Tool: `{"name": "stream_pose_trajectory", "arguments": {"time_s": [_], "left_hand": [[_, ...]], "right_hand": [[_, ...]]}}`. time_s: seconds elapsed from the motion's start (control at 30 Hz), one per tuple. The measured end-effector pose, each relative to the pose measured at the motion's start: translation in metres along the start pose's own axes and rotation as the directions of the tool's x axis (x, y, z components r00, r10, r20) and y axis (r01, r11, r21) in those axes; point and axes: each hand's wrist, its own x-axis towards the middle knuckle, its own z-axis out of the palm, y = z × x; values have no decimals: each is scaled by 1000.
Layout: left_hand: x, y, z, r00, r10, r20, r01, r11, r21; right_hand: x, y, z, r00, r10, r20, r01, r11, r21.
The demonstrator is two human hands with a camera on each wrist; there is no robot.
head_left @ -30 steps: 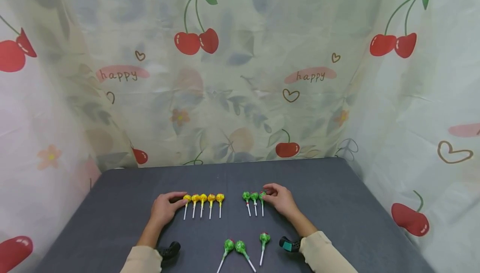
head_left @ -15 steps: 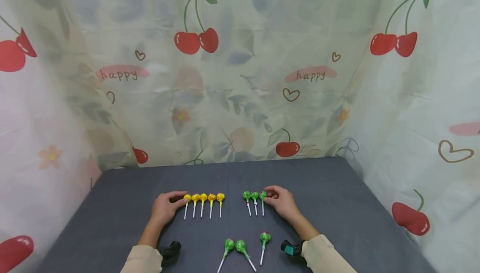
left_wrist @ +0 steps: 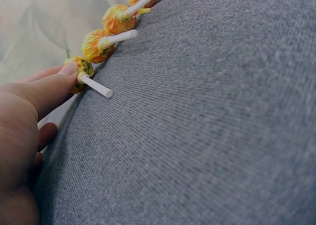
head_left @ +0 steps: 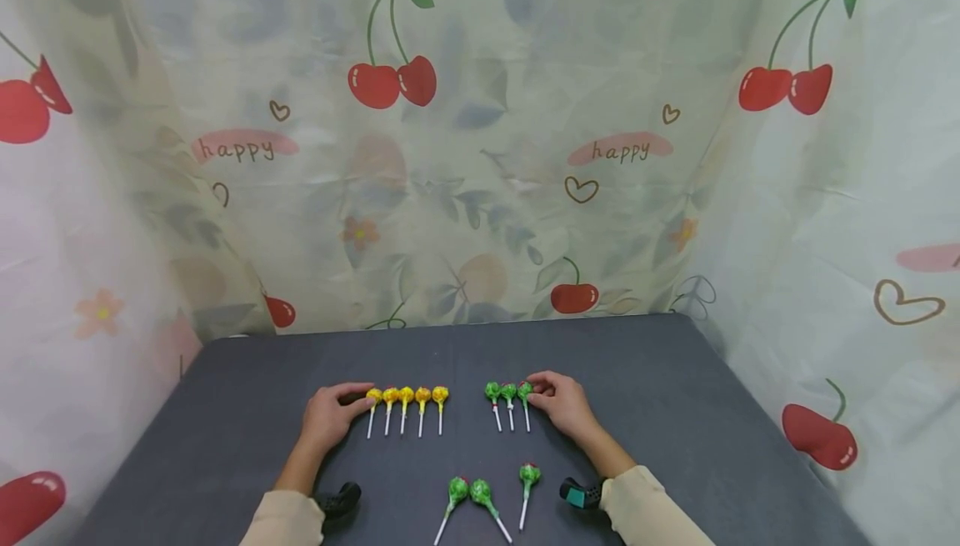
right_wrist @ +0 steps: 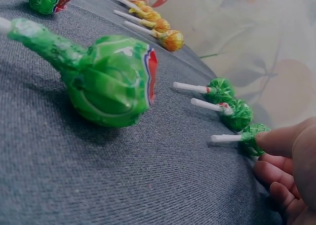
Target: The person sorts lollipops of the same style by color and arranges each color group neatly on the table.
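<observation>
In the head view my left hand [head_left: 326, 419] pinches the head of the leftmost yellow lollipop [head_left: 373, 397], which ends a row of several yellow lollipops with sticks toward me. The left wrist view shows the thumb on that lollipop's wrapper [left_wrist: 84, 67]. On the other side my right hand [head_left: 564, 404] holds the head of a green lollipop [head_left: 525, 391] between thumb and fingers. It lies at the right end of a row of three, beside the middle green lollipop [head_left: 508, 393] and the left green lollipop [head_left: 492, 393].
Closer to me lie three more green lollipops: one on the left [head_left: 457, 492], a middle one [head_left: 481, 493] and one on the right [head_left: 529, 475]. A dark grey cloth [head_left: 300, 356] covers the table. Behind it hangs a cherry-printed curtain [head_left: 480, 154].
My right hand has shifted slightly toward me, and the stick of the green lollipop it holds has turned a little to the right. The left hand stays in place.
</observation>
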Motion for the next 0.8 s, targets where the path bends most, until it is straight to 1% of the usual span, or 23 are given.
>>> {"name": "stream_pose_trajectory", "arguments": {"time_s": [0.13,0.33,0.5,0.63,0.8], "left_hand": [[0,0,0,1000,2,3,-2,1000,-1],[1,0,0,1000,-2,5,2,1000,-11],[1,-2,1,1000,0,8,1,1000,-16],[1,-2,1,1000,1,11,0,1000,-19],[1,-2,0,1000,4,12,-4,1000,-12]], "right_hand": [[0,0,1,1000,8,-2,-8,1000,-1],[1,1,2,1000,-6,-11,6,1000,-21],[2,0,3,1000,19,-15,-19,1000,-23],[2,0,2,1000,18,-21,-19,1000,-22],[0,-2,3,998,-4,-61,3,1000,-21]]}}
